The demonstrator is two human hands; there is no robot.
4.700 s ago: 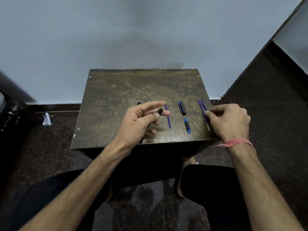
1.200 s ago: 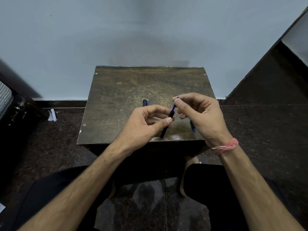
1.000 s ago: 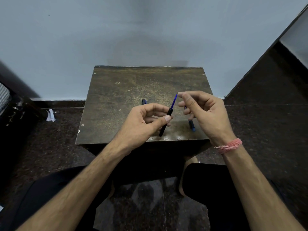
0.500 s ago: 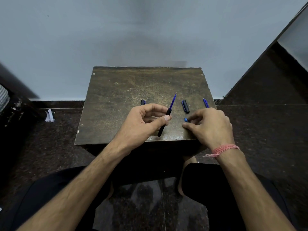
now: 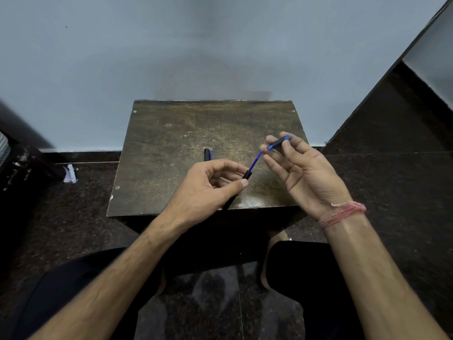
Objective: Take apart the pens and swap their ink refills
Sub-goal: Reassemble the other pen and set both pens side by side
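Above the near edge of the worn table (image 5: 171, 133), the left hand (image 5: 203, 192) is pinching a black pen barrel (image 5: 241, 184) between thumb and fingers, a blue refill (image 5: 255, 161) sticking out toward 1 o'clock. At 2 o'clock from it, the right hand (image 5: 304, 173), palm up and half open, is gripping a short blue-tipped pen section (image 5: 278, 143) at its fingertips. Another dark pen piece (image 5: 207, 154) is lying on the table at 11 o'clock of the left hand.

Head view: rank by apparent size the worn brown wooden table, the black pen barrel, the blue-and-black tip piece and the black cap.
1. Worn brown wooden table
2. Black pen barrel, partly hidden in the left hand
3. Blue-and-black tip piece and black cap: alike, unranked; both partly hidden.
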